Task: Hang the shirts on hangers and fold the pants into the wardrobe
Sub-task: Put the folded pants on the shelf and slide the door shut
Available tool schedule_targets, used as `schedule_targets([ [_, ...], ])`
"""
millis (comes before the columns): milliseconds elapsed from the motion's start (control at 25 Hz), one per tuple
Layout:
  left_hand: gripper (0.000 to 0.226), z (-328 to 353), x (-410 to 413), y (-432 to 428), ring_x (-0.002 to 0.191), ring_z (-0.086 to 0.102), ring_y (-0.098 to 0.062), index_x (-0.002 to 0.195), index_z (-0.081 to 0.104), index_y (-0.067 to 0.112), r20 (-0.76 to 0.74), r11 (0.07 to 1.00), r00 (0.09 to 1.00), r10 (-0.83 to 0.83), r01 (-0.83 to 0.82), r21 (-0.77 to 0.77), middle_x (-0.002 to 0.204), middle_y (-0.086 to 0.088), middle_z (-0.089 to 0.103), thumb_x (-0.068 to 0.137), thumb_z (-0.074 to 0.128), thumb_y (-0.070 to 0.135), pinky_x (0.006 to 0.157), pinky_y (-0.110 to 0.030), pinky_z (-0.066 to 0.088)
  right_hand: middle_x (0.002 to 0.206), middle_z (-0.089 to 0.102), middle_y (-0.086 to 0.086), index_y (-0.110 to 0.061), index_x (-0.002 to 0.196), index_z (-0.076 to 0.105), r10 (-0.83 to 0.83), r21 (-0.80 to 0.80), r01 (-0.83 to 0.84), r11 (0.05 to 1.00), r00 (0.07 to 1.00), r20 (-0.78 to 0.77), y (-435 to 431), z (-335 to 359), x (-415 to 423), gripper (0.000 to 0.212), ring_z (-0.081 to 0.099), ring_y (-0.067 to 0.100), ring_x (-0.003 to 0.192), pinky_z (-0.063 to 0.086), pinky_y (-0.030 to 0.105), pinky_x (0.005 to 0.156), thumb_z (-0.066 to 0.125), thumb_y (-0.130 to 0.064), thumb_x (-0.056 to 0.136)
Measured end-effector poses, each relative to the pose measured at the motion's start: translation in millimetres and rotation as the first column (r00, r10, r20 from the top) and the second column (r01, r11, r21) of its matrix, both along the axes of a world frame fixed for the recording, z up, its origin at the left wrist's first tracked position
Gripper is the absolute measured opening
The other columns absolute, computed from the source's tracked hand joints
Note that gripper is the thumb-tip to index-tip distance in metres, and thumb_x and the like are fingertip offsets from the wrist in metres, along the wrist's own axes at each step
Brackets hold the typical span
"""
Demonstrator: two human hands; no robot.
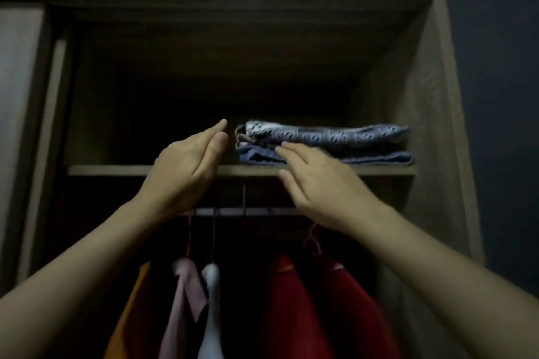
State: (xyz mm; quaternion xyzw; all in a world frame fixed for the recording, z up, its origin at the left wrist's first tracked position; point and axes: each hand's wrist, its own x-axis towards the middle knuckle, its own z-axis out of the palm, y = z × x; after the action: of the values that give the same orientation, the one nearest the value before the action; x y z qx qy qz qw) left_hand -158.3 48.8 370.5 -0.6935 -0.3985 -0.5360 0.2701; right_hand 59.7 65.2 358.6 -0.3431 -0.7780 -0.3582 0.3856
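Observation:
Folded patterned blue-and-white pants [350, 137] lie on a second folded blue garment [379, 158], both on the right half of the wooden wardrobe shelf [110, 169]. My left hand [186, 166] is raised just left of the stack, fingers straight, a small gap from the cloth. My right hand [318, 183] is in front of the stack with fingers extended; its fingertips reach the front edge of the pants. Neither hand holds anything. Below the shelf, shirts hang from the rail [256, 211]: an orange one [128, 315], a pink one [183, 300], a white one [210, 315] and a red one [306, 309].
The wardrobe's right side panel [428, 125] stands close to the stack. A sliding door [20, 125] is at the left. The shelf's left half lies in shadow. A dark wall [501, 96] is to the right of the wardrobe.

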Motion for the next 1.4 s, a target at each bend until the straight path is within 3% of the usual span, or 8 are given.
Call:
schedule_targets([
  [120,0.067,-84,-45,-26,0.134,0.031,-0.003,0.142,0.039,0.017,-0.01,0.997,0.999,0.05,-0.051,-0.062,0.138,0.013,0.036,0.09,0.019,0.055,0.111,-0.024,0.023,0.128,0.061,0.009,-0.009,0.123,0.059,0.165,-0.1,-0.16,0.982,0.985,0.042,3,-92,-74,0.051,0.058,0.021,0.117,0.046,0.032,0.097,0.035,-0.039,0.089],
  [360,0.067,-254,-153,-76,0.142,0.016,-0.014,0.144,0.029,0.007,-0.207,0.85,0.895,0.395,-0.441,-0.288,0.15,-0.003,0.023,0.097,0.016,0.053,0.113,-0.036,0.02,0.122,0.064,0.005,-0.012,0.122,0.059,0.465,-0.456,-0.363,0.813,0.875,0.132,-24,-282,-205,0.049,0.059,0.018,0.113,0.048,0.031,0.096,0.041,-0.042,0.088],
  [520,0.062,-336,-209,-100,0.142,0.01,-0.017,0.143,0.016,0.004,-0.267,0.72,0.822,0.502,-0.569,-0.396,0.152,-0.01,0.015,0.099,0.015,0.047,0.113,-0.041,0.019,0.121,0.065,0.0,-0.017,0.122,0.06,0.572,-0.681,-0.304,0.666,0.794,0.206,-50,-386,-265,0.052,0.059,0.015,0.115,0.043,0.031,0.1,0.035,-0.048,0.089],
  [680,0.059,-394,-244,-98,0.142,-0.006,-0.013,0.144,-0.001,0.013,-0.265,0.631,0.81,0.523,-0.576,-0.519,0.153,-0.002,-0.004,0.097,0.018,0.045,0.116,-0.037,0.005,0.109,0.069,0.002,-0.015,0.113,0.066,0.589,-0.73,-0.187,0.657,0.732,0.342,-60,-457,-302,0.062,0.062,0.016,0.107,0.041,0.031,0.102,0.027,-0.057,0.088],
  [760,0.06,-416,-251,-89,0.141,-0.01,-0.011,0.144,-0.006,0.015,-0.253,0.623,0.813,0.524,-0.569,-0.537,0.153,-0.002,-0.009,0.098,0.02,0.043,0.116,-0.036,0.002,0.12,0.064,0.009,-0.009,0.122,0.059,0.59,-0.751,-0.093,0.654,0.684,0.429,-60,-479,-314,0.064,0.056,0.022,0.118,0.032,0.035,0.109,0.029,-0.055,0.091],
  [960,0.064,-434,-261,-67,0.141,-0.012,-0.012,0.148,-0.002,0.006,-0.162,0.709,0.854,0.494,-0.504,-0.492,0.157,-0.018,0.0,0.1,0.029,0.036,0.117,-0.039,0.008,0.146,0.035,0.015,-0.003,0.142,0.028,0.495,-0.602,-0.053,0.797,0.629,0.6,-53,-508,-330,0.047,0.028,0.028,0.137,0.006,0.037,0.117,0.03,-0.023,0.099],
  [1080,0.063,-439,-260,-61,0.14,-0.011,-0.012,0.148,0.002,0.003,-0.119,0.745,0.858,0.5,-0.496,-0.447,0.156,-0.022,0.003,0.101,0.032,0.033,0.117,-0.039,0.009,0.153,0.025,0.014,-0.003,0.146,0.02,0.34,-0.404,-0.008,0.915,0.552,0.761,-59,-518,-338,0.051,0.019,0.027,0.142,0.004,0.038,0.117,0.027,-0.025,0.1],
  [1400,0.063,-443,-262,-57,0.141,-0.008,-0.016,0.147,0.006,0.0,-0.153,0.746,0.834,0.53,-0.544,-0.383,0.155,-0.026,0.007,0.1,0.033,0.033,0.117,-0.04,0.009,0.156,0.005,0.02,0.0,0.146,0.005,0.058,-0.106,0.141,0.984,0.307,0.95,-66,-517,-356,0.069,0.003,0.033,0.144,0.0,0.042,0.117,0.037,-0.036,0.096],
])
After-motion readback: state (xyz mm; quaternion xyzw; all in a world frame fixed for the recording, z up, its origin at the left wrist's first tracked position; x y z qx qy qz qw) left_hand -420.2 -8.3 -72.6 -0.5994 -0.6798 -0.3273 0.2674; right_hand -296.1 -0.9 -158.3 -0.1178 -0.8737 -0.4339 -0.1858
